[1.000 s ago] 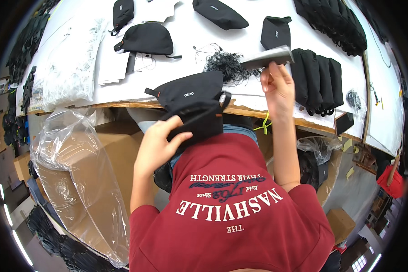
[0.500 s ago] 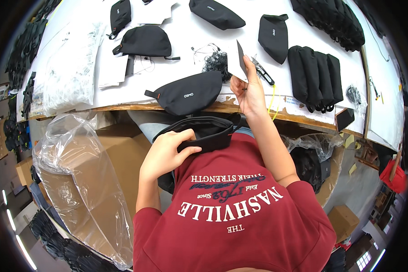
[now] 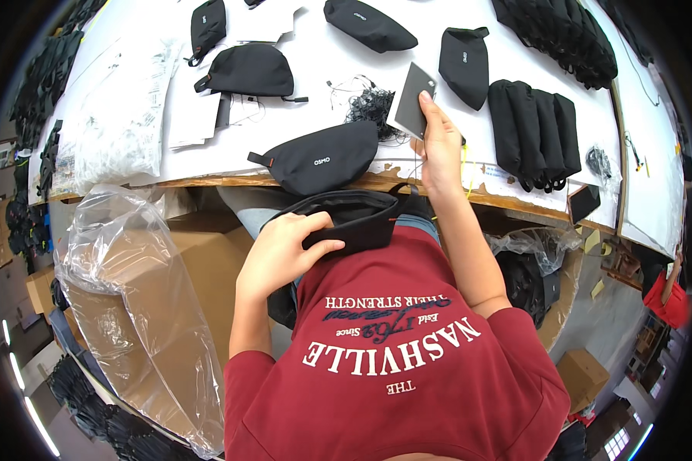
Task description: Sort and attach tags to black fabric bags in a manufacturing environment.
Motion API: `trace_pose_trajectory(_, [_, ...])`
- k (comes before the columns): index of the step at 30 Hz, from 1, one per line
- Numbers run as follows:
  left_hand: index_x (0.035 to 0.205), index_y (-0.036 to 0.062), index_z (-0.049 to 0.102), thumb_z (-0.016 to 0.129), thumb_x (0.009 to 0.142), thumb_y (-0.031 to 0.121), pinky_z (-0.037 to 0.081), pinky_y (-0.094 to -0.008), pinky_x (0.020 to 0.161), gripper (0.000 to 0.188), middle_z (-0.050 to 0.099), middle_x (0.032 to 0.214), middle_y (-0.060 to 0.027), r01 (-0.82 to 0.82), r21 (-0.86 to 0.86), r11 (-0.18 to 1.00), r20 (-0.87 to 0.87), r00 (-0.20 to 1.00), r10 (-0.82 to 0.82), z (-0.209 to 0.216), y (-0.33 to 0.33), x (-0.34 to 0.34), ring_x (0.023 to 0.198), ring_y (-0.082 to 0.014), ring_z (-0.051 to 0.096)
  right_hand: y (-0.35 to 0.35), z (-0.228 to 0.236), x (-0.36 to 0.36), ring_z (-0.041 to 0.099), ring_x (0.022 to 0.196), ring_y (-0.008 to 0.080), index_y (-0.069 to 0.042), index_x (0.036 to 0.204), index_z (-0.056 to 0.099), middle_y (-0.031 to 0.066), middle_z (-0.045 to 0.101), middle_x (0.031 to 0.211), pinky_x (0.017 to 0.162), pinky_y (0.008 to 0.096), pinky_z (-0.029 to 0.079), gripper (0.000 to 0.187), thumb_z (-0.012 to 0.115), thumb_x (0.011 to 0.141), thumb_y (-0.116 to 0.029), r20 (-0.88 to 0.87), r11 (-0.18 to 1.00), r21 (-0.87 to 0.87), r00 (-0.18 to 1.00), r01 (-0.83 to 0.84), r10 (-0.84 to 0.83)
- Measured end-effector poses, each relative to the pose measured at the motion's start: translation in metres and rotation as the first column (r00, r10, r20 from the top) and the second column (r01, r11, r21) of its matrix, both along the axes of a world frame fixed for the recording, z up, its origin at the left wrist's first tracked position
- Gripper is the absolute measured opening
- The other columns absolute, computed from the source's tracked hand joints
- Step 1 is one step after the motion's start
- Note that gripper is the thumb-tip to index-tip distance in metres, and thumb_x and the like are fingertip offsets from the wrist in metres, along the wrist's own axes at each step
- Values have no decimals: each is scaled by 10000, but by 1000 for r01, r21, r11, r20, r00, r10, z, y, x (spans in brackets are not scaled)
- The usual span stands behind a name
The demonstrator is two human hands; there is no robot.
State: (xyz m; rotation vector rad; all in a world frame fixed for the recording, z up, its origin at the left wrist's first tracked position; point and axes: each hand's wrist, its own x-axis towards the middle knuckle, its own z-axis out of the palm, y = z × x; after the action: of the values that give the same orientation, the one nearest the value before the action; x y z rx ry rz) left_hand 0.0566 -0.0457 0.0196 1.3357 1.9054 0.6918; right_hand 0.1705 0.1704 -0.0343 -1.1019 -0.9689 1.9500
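An open black zip pouch [image 3: 365, 233] rests at my lap against the red shirt, its mouth gaping upward. My left hand [image 3: 284, 250] grips its near rim, thumb outside and fingers curled over the edge. Raised above the table edge, my right hand [image 3: 442, 157] pinches a black-faced card [image 3: 417, 100] with a white margin; a thin dark string hangs below it. Just beyond the open pouch, another black pouch [image 3: 319, 163] lies on the table. A tangle of black strings [image 3: 373, 109] sits left of the card.
More black pouches [image 3: 250, 71] lie across the white table [image 3: 300, 107], with stacked ones [image 3: 534, 127] at right. White cards [image 3: 192, 123] and a clear plastic bag [image 3: 123, 107] are at left. Below stands a plastic-covered cardboard box [image 3: 138, 307]. A phone-like dark slab [image 3: 584, 201] sits at the right edge.
My right hand has shifted slightly right and turned the card, so its black face now shows broadly. My left hand keeps its grip on the pouch rim.
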Motion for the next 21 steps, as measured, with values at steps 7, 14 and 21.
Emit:
trace_pose_trajectory(7, [831, 38, 642, 783, 667, 160, 485, -387, 851, 249, 597, 1178, -97, 2, 166, 986, -209, 977, 33, 7, 21, -2, 1024, -294, 604, -5, 54, 13, 464, 456, 145, -35, 738, 713, 35, 541, 504, 496, 291, 377, 320, 730, 788, -350, 698, 399, 416, 568, -817, 436])
trace_pose_trajectory(14, [835, 59, 643, 748, 674, 130, 411, -402, 965, 205, 602, 1178, -60, 327, 345, 880, -285, 930, -234, -6, 36, -1, 1140, -264, 538, -19, 36, 26, 591, 550, 292, -57, 760, 730, 136, 619, 613, 554, 371, 453, 274, 691, 785, -328, 860, -38, 348, 303, -937, 411])
trace_pose_trajectory(21, [856, 50, 654, 691, 802, 212, 455, -372, 789, 175, 639, 801, -77, 344, 103, 933, -24, 939, -344, -9, 53, -21, 831, -259, 611, -7, 49, 46, 564, 513, 273, -40, 761, 723, 107, 565, 539, 532, 346, 425, 451, 682, 797, -488, 729, 6, 253, 195, -967, 657])
